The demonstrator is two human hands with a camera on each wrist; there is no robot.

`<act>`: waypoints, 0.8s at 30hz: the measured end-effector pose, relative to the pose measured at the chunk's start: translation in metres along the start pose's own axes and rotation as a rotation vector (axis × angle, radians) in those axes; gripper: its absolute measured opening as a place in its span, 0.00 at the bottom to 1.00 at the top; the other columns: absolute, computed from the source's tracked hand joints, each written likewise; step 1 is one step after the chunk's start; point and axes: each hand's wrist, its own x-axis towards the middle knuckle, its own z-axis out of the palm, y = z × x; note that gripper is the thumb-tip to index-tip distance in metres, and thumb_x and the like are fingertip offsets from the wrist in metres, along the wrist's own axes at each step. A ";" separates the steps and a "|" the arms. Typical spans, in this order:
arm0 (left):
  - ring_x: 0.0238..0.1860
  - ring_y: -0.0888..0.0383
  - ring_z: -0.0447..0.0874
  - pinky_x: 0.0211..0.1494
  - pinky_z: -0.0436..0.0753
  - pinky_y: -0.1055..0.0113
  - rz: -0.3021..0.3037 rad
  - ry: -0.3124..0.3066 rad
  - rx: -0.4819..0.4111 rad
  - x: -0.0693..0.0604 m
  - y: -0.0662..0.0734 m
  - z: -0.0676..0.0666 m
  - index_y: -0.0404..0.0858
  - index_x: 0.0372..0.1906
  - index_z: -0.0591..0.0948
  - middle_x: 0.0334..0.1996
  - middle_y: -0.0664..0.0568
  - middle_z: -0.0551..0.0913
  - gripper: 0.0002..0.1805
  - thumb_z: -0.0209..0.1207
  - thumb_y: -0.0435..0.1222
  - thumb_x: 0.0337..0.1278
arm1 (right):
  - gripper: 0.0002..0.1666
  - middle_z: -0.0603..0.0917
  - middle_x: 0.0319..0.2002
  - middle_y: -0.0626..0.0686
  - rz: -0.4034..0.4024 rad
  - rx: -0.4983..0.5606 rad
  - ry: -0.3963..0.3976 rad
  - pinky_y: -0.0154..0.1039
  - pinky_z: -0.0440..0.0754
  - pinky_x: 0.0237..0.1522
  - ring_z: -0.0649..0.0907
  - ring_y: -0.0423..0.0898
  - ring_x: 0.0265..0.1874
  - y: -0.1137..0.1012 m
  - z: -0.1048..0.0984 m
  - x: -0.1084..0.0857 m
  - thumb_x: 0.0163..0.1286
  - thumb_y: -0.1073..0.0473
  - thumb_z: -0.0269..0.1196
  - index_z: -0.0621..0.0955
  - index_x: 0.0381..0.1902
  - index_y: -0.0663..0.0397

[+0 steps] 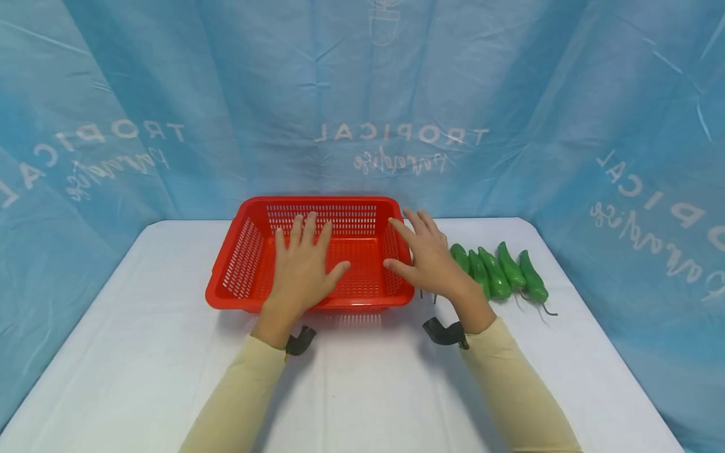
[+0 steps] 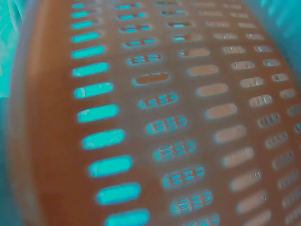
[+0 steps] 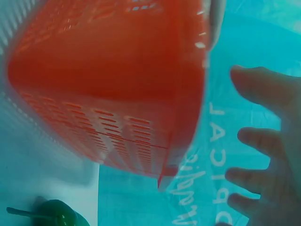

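A red plastic basket [image 1: 362, 305] with slotted walls stands on the white table. Over its front part hovers my left hand [image 1: 303, 270], fingers spread and holding nothing. By the basket's right end, my right hand [image 1: 433, 261] is raised with its fingers apart and nothing in it. The right wrist view shows that hand [image 3: 273, 155] away from the basket [image 3: 117, 56]. Slotted basket wall [image 2: 188, 94] fills the left wrist view, where no fingers appear. Several green peppers [image 1: 495, 277] lie in a row right of the basket, some partly hidden by my right hand.
Blue curtains [image 1: 362, 82] with printed lettering hang behind and on both sides of the white table [image 1: 362, 390]. One pepper [image 3: 59, 214] shows at the bottom of the right wrist view. Dark wrist mounts [image 1: 444, 331] sit beneath both wrists.
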 end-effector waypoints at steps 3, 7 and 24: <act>0.79 0.38 0.48 0.77 0.52 0.33 0.051 0.005 -0.078 -0.009 -0.004 -0.007 0.41 0.76 0.61 0.78 0.39 0.52 0.43 0.58 0.55 0.62 | 0.42 0.60 0.76 0.60 -0.029 0.124 -0.016 0.73 0.60 0.69 0.53 0.63 0.77 0.007 -0.004 -0.007 0.68 0.49 0.64 0.63 0.75 0.51; 0.77 0.38 0.54 0.76 0.60 0.36 0.127 0.018 -0.170 -0.025 -0.015 -0.016 0.38 0.73 0.66 0.77 0.39 0.57 0.38 0.60 0.49 0.62 | 0.35 0.68 0.71 0.59 -0.057 0.220 -0.034 0.68 0.71 0.65 0.63 0.60 0.73 0.020 -0.010 -0.022 0.69 0.53 0.63 0.69 0.71 0.55; 0.73 0.39 0.61 0.68 0.70 0.35 0.125 0.011 -0.264 -0.069 -0.074 -0.038 0.35 0.70 0.70 0.73 0.40 0.65 0.35 0.64 0.43 0.59 | 0.26 0.80 0.62 0.57 -0.097 0.098 -0.093 0.64 0.77 0.60 0.76 0.59 0.63 0.055 -0.028 -0.061 0.69 0.57 0.64 0.77 0.64 0.54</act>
